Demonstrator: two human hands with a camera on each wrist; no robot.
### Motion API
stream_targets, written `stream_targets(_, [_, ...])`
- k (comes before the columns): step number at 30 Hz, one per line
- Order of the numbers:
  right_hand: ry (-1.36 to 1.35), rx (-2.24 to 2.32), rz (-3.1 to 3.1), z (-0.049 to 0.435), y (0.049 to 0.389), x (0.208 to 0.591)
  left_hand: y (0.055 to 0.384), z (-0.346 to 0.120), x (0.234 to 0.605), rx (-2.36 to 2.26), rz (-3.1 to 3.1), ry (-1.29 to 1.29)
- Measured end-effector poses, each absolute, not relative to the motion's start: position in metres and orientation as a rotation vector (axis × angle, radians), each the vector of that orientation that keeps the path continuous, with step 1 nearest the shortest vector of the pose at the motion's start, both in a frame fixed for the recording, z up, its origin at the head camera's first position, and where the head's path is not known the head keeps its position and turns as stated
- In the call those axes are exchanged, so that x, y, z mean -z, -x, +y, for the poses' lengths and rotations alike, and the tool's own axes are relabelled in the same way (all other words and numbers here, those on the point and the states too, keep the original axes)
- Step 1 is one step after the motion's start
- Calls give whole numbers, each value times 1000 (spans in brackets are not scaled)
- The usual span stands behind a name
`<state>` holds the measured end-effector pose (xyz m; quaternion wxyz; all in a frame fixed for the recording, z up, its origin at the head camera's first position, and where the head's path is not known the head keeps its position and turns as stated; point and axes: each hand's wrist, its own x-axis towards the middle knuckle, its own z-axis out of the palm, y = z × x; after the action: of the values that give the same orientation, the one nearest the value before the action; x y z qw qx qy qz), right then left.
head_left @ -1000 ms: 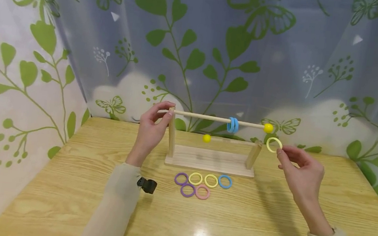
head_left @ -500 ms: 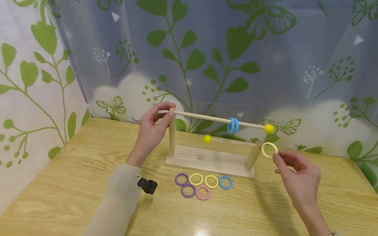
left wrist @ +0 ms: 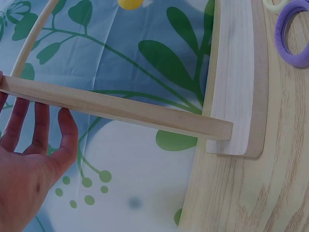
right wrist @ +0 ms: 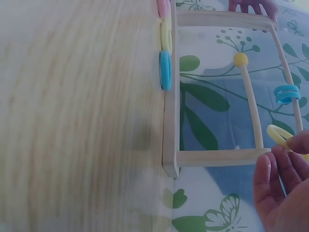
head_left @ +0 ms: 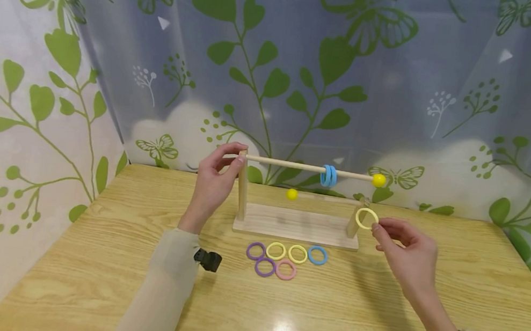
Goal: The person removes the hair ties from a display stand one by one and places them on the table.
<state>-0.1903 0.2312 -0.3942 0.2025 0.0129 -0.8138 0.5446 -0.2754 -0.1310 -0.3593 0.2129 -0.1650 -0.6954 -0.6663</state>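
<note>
My left hand (head_left: 215,182) grips the top of the tall left post (head_left: 242,193) of a wooden stand (head_left: 293,224). In the left wrist view, fingertips touch the post's edge. A rod (head_left: 285,163) runs right from that post to a yellow end ball (head_left: 378,180), with blue rings (head_left: 328,176) hanging on it. My right hand (head_left: 408,256) pinches a yellow ring (head_left: 360,226) between thumb and fingers, in front of the short right post (head_left: 352,228). A lower rod (head_left: 327,199) extends left from that post to another yellow ball (head_left: 292,194).
Before the stand lie several loose rings: purple rings (head_left: 264,274), yellow rings (head_left: 290,259), a blue ring (head_left: 317,263) and a pink ring (head_left: 285,277). A patterned curtain (head_left: 274,80) hangs behind the wooden table (head_left: 326,323).
My right hand has moved left and down with the yellow ring, from near the upper rod's ball to the short post. The left hand keeps its place on the tall post.
</note>
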Motion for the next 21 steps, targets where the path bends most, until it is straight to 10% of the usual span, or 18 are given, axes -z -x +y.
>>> stream_targets(21, [-100, -1544, -2378, 214, 187, 404, 276, -132, 360, 1846, -1937, 469])
